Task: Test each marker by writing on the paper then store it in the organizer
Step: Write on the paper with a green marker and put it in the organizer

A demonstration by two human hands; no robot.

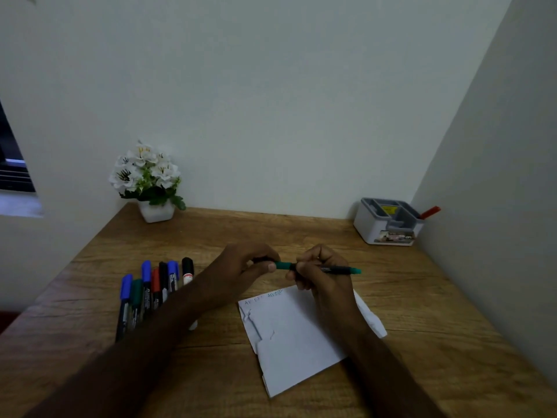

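- While both hands met above the top edge of the paper [289,336], the sheet lay flat on the table [422,342] under the right wrist. It looked thin and light, easy to slide or crumple, and its left edge was already bent. Small scribbles sat near its top edge, too tiny to read.
- The right hand [319,276] had its fingers curled tight round the black body of the green marker [328,269]. The left hand [241,267] pinched the green cap end between thumb and fingertips.
- The marker looked light, stiff and smooth. The middle of the body seemed the best place to hold it. I could not tell if the cap was going on or coming off, because the fingers hid the join.
- Left of the left fingers lay the row of markers [150,291], side by side. The left arm hid their near ends.
- Far beyond the right fingers, in the corner, stood the organizer [388,224]. A red marker [429,212] poked out of it. Its inside was hard to see.
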